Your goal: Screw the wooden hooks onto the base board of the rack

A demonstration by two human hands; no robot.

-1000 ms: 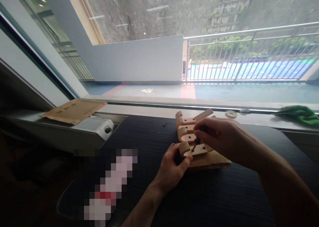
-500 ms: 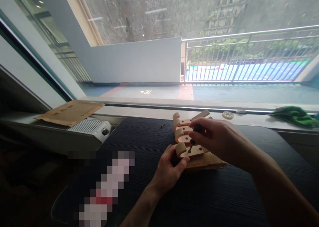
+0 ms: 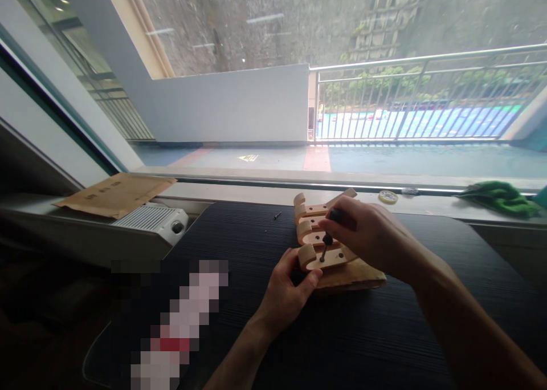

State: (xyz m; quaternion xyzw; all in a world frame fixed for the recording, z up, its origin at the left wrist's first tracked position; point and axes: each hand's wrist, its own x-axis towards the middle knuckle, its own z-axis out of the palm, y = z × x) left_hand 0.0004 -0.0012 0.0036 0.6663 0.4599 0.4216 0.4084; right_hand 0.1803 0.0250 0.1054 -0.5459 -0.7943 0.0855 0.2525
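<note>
My right hand grips a dark-handled screwdriver from above, its shaft slanting down. The tip meets a hole in the nearest wooden hook, a pale curved piece with another hole to the right. My left hand is closed round the curled left end of that hook, thumb at its front edge. Similar wooden hooks stand in a row behind it. Under the near hook lies a wooden board. Whether a screw sits under the tip is too small to tell.
A small screw lies on the black table. On the windowsill are a roll of tape and a green cloth. A brown envelope rests on the white radiator at left. A pixelated strip covers the table's left part.
The view has shifted slightly. My right hand has turned a little on the screwdriver, whose tip stays at the same hole. My left hand keeps its hold on the near hook.
</note>
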